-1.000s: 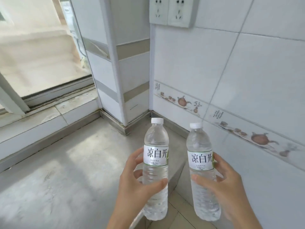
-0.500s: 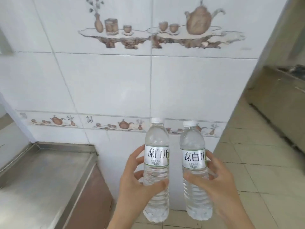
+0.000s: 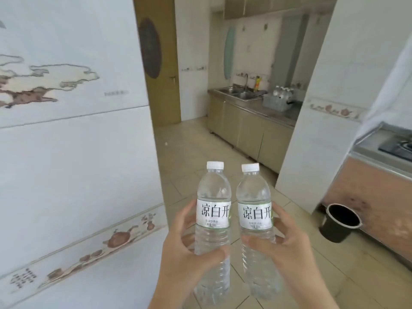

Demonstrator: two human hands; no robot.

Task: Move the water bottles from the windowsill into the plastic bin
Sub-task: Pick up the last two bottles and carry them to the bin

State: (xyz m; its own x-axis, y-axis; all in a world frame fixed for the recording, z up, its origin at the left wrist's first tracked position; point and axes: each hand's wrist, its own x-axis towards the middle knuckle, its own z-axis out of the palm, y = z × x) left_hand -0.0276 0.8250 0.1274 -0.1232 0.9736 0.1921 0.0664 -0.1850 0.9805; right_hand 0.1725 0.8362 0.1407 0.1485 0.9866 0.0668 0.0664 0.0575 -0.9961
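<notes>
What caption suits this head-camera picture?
Left hand and right hand each carry an upright water bottle toward a distant kitchen counter.

Steel counter (image 3: 270,110) carries a double sink (image 3: 239,93); just right of the sink, a plastic bin (image 3: 277,104) with bottles inside. Tiled floor (image 3: 189,157) carries 1 black bucket (image 3: 338,222), well apart from the sink.

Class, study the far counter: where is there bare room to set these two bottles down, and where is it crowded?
Bare steel shows on the counter in front of the plastic bin, between the sink and the white wall. The bin already holds bottles; spare room inside cannot be judged from here. Left hand and right hand each grip a bottle.
</notes>
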